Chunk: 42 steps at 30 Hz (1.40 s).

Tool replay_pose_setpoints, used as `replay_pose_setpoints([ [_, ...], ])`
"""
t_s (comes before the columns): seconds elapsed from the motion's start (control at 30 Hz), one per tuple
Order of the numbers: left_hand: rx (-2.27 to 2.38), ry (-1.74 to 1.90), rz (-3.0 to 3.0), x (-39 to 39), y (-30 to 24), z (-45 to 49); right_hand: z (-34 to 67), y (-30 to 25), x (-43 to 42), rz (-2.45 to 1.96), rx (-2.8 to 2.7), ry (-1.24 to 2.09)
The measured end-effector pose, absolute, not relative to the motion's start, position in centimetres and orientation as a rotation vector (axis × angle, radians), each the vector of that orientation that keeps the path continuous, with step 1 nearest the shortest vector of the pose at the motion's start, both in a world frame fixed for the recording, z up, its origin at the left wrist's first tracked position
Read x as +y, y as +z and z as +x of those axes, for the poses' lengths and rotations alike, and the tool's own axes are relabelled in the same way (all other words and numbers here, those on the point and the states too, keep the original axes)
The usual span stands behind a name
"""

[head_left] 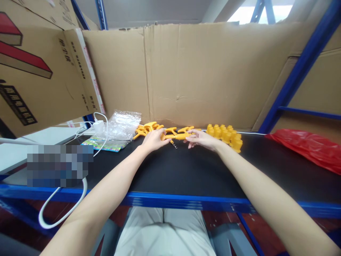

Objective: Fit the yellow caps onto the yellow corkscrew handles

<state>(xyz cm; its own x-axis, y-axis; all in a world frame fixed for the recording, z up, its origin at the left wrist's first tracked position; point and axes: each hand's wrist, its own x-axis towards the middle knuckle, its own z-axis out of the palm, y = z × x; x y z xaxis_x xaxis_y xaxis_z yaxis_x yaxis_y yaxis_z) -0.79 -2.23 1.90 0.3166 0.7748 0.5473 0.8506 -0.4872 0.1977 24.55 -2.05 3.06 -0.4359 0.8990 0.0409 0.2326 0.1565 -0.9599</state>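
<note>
Left hand: the left hand [154, 139] is closed round one end of a yellow corkscrew piece [178, 136].
Right hand: the right hand [200, 139] pinches its other end.
Corkscrew piece: between the yellow handle pile [147, 128] and the yellow cap cluster [226, 135].
Bench: a black bench top [186, 170].

A red plastic bag [309, 147] lies at the right, a clear plastic bag [121, 125] and white charger [98, 126] at the left

Both bare arms stretch forward; the left hand [153, 139] and right hand [201, 139] meet fingertips-inward, fingers curled.
</note>
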Motion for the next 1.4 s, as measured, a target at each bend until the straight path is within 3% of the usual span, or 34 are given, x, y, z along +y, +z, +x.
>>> replay_pose_setpoints([
  [0.3, -1.606, -0.895, -2.406, -2.4, 2.2, -0.5, 23.2, 3.3, -2.5, -1.279, -1.775, 1.180],
  [0.57, -1.613, -0.889, -2.398, -2.3, 2.2, -0.6, 23.7, 2.9, -2.2, -1.018, -1.829, 1.090],
  [0.97, -1.601, -0.921, -2.348, -2.9, 2.6, -0.3, 23.2, 3.0, -2.3, -1.196, -1.766, 1.269],
  [1.4, -1.592, -0.935, -2.353, -3.2, 2.6, 0.1, 22.8, 3.2, -2.5, -1.081, -1.663, 1.160],
])
